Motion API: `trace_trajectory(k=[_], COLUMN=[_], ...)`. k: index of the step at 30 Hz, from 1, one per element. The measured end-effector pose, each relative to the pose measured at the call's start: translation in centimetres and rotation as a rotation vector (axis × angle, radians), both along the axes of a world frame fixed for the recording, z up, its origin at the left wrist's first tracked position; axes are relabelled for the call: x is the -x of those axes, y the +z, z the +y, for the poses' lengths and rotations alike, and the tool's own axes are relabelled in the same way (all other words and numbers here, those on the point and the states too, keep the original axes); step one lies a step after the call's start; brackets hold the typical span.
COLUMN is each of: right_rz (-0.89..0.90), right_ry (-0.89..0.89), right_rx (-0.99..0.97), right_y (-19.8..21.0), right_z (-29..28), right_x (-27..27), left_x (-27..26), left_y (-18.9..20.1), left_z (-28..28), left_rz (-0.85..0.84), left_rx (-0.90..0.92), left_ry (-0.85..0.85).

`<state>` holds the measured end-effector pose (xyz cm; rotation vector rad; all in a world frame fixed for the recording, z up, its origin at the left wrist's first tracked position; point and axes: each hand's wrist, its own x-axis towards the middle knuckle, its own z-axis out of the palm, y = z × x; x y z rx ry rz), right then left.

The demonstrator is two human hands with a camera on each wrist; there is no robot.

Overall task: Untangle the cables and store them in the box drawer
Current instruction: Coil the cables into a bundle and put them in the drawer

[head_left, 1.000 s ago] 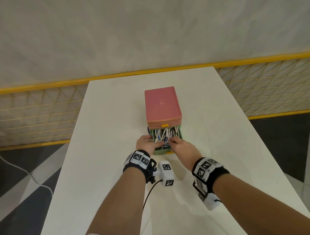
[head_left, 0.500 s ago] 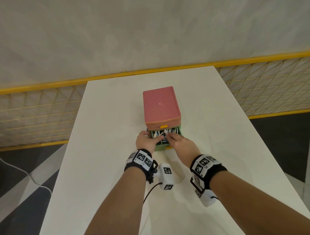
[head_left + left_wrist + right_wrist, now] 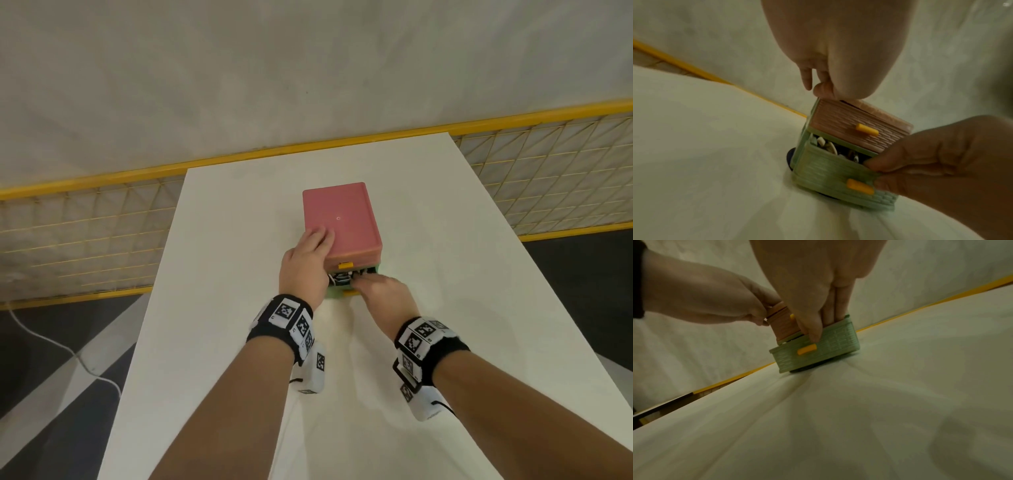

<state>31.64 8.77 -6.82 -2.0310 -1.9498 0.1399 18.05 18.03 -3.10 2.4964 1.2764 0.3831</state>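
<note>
Cables (image 3: 830, 148) are lying inside the green drawer (image 3: 830, 174), mostly hidden by the pink box (image 3: 339, 219) top; count unreadable. No legible writing. Left hand (image 3: 305, 263) is resting flat on the box lid, fingers together. Right hand (image 3: 383, 296) is pinching the drawer's front wall, fingers inside, thumb outside, on the white table (image 3: 445, 274).

Pink box (image 3: 339, 219), green ribbed drawer (image 3: 830, 172), yellow handles (image 3: 860, 186).
</note>
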Motion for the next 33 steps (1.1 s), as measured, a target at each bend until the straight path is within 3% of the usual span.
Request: trace_trajectory(k=[3,7,10,14,25,29,33], right_rz=[0.013,0.139,0.334,0.412,0.435,0.415,0.517], right_ry=[-0.009,-0.050,-0.297,-0.564,-0.573,-0.497,-0.296], right_rx=[0.002,-0.194,-0.299,-0.207,-0.153,-0.241,-0.493], right_y=[-0.9,-1.3,-1.9,-2.6,-2.8,0.3,7.6], right_z=[0.5,0.4,-0.9,0.8,2.5,2.6,2.2], right_x=[0.2,0.0,0.2,0.3,0.0,-0.4,-1.8], left_x=[-0.2,-0.1,0.1,0.3,0.6,0.7,2.1], left_y=[1.3,1.9,1.6,1.2,1.2,1.5,4.0], left_z=[0.1,0.3,0.5,0.9,1.5,1.0,-0.7], left_rz=[0.180,0.219,0.185,0.142,0.087,-0.167,-0.492], left_rx=[-0.024,0.022,0.040,0.065,0.118,0.127,0.032], left_ry=[-0.060,-0.067,-0.072,-0.086,-0.055,-0.017,0.065])
